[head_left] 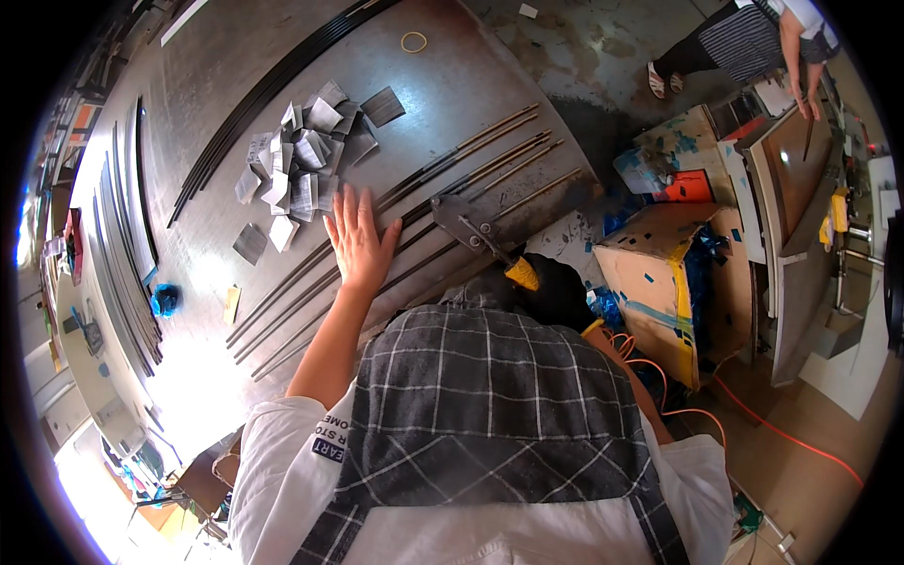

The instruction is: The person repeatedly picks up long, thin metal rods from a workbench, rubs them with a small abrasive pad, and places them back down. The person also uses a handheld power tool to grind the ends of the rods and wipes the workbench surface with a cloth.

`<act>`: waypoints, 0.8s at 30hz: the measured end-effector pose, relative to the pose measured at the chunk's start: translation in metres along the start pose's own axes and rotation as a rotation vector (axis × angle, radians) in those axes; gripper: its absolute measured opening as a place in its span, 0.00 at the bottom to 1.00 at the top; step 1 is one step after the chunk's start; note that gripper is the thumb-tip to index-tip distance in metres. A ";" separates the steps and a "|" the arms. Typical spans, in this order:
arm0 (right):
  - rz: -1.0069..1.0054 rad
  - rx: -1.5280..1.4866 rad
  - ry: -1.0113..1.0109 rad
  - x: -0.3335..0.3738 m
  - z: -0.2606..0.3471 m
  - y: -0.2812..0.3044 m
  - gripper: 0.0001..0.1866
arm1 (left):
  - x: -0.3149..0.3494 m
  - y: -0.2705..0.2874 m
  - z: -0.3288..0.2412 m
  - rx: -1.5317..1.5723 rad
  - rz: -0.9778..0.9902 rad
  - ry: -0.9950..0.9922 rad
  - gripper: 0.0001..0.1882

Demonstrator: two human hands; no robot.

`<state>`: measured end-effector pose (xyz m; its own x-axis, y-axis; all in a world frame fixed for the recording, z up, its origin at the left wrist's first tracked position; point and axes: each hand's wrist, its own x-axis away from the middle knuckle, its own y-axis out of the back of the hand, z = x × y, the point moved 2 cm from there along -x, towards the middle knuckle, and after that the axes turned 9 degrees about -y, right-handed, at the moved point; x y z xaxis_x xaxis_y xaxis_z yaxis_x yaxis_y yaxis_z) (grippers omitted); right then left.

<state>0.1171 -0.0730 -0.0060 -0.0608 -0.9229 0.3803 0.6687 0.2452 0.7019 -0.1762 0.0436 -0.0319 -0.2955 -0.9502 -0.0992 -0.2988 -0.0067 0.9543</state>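
The long, thin, dark metal-looking rods (426,175) lie on the big grey metal table (471,75), side by side in small bunches, under and beside the bare left hand (363,245). Each rod is probably light, but a whole bunch would weigh more. They look stiff and hard to break, though something so thin might bend. Their smooth sides could slip or roll. The middle seems the best place to hold one, so the ends don't dip. To lift a bunch, two hands set apart would likely work better.

The rods are mostly black or dark grey, and their far ends are brown, a bit like old gold.

The left hand lies flat over the rods, fingers spread, pinching nothing. I can't tell how hard it pushes. The right hand (556,290) looks covered by a black glove. It is close to the yellow handle (523,274) of a flat dark metal tool with bolts (461,222). I can't tell if those fingers grip it.

Past the left fingertips is a messy heap of small, bent, silver-grey sheets (309,151). Farther off are long black strips (252,102) and a thin yellow ring (414,34).
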 end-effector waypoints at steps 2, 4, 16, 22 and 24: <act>-0.037 0.010 0.029 0.001 0.002 0.002 0.34 | 0.000 0.000 -0.001 0.008 0.003 0.000 0.38; -0.069 0.023 0.048 0.001 0.002 0.003 0.34 | -0.001 0.001 -0.002 0.014 0.001 -0.002 0.38; 0.026 0.000 -0.135 0.005 -0.014 0.005 0.31 | 0.000 -0.001 -0.004 0.026 -0.002 -0.005 0.38; 0.017 -0.039 -0.193 0.008 -0.014 0.009 0.32 | 0.001 -0.001 -0.003 0.017 -0.002 -0.002 0.38; -0.007 -0.033 -0.197 0.007 -0.014 0.010 0.32 | 0.001 0.000 -0.003 0.017 -0.002 0.003 0.38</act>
<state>0.1333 -0.0810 -0.0049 -0.2073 -0.8479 0.4880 0.6911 0.2261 0.6865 -0.1739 0.0416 -0.0311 -0.2925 -0.9510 -0.1003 -0.3152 -0.0031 0.9490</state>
